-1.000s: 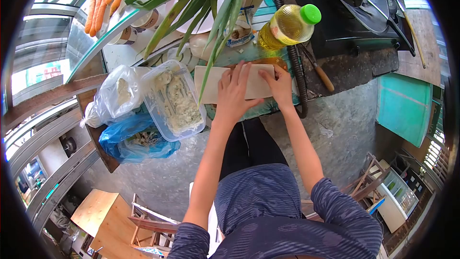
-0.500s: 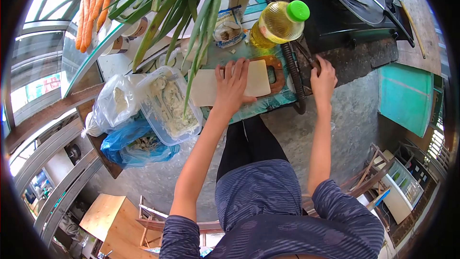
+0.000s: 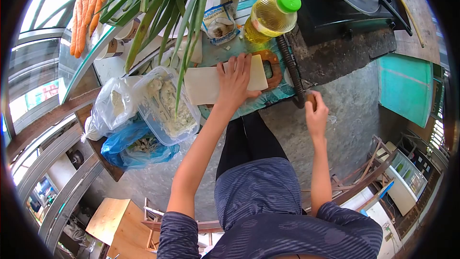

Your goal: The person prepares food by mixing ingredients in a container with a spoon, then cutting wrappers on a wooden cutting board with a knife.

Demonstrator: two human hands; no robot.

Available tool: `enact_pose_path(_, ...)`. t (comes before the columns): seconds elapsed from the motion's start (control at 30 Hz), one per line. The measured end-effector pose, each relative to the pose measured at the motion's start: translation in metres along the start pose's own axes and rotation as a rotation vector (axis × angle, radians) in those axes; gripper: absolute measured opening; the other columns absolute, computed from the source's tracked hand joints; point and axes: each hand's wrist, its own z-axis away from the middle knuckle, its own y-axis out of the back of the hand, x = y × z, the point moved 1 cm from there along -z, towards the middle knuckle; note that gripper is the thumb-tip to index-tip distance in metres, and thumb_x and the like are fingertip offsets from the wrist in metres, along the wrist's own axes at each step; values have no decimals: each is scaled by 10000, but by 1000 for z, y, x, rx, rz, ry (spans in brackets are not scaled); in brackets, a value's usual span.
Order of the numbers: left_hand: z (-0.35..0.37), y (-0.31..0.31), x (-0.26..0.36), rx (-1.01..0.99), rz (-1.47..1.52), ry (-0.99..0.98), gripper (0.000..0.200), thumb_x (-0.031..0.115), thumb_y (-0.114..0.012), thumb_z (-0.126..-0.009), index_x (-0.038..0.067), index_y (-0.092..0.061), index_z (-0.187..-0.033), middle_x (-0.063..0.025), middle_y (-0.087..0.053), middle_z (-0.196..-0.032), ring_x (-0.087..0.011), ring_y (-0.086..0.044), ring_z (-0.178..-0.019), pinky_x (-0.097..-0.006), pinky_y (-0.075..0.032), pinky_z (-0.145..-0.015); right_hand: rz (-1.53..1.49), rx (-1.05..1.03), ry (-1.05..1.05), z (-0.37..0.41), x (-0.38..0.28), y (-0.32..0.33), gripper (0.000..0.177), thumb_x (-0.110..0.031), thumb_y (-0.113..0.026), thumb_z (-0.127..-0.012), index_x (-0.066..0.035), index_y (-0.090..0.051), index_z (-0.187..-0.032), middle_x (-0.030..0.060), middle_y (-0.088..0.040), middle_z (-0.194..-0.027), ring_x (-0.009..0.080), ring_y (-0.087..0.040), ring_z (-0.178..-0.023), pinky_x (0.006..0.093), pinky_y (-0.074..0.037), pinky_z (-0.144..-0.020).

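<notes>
My left hand (image 3: pixel 235 80) lies flat with fingers stretched over a pale, flat stack of wrapper sheets (image 3: pixel 201 85). Under the stack is a wooden cutting board (image 3: pixel 274 79), its handle hole showing at the right. My right hand (image 3: pixel 316 117) is closed around the brown handle of a knife (image 3: pixel 312 100), just past the table's front right edge; its blade cannot be made out now. Left of the board stands a clear plastic tub (image 3: pixel 179 132) holding a whitish mixture. Behind the board are an oil bottle (image 3: pixel 273 19) with a green cap and a small printed packet (image 3: pixel 220 25).
Long green leaves (image 3: pixel 165 14) hang over the tub and the stack's left end. Carrots (image 3: pixel 86 17) lie at upper left. A white bag (image 3: pixel 112 103) and blue bag (image 3: pixel 136 146) sit beside the tub. A dark hose (image 3: pixel 287 52) runs beside the black stove (image 3: pixel 330 17).
My right hand has drawn the knife from beside the stove and hose toward me, past the table edge. My left hand stays on the sheets. The view has shifted slightly.
</notes>
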Motion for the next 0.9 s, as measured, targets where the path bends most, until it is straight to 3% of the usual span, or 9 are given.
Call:
enact_pose_path(0.1,-1,-3,2,6,23,17,1106,525,-859,-481,91,-395,-1386,-71,-399,-1340,-299,-384,-1237,-553,-262,-1009,-60,-109,-135,13,-21,-7,271,-118,-548,-842,-2,-593,-1083,231,-640,-865,380,-649,-795,406,-493,-729)
enact_pose_path(0.27,-2,-6,2,39,35,34,1115,566,-846,-481,95,-392,-1383,-74,-399,-1340,-299,-373,-1246,-585,-250,-1008,-193,-215,-165,12,-16,-44,323,-214,-543,-930,-34,-585,-1194,230,-661,-917,379,-664,-875,391,-491,-768)
enact_pose_path(0.5,6,-3,0,45,29,8,1235,608,-836,-461,66,-326,-1446,-77,-387,-1366,-296,-359,-1274,-609,-212,-1049,-160,-257,-157,17,-13,-71,339,-223,-505,-953,-49,-540,-1241,208,-646,-835,383,-648,-804,408,-473,-718)
enact_pose_path(0.9,24,6,-22,-27,1,47,1197,533,-853,-484,82,-318,-1455,-60,-382,-1374,-281,-348,-1299,-629,-167,-1082,-347,-304,-216,24,-4,-84,342,-201,-492,-971,-11,-516,-1253,154,-628,-802,238,-610,-734,346,-463,-701)
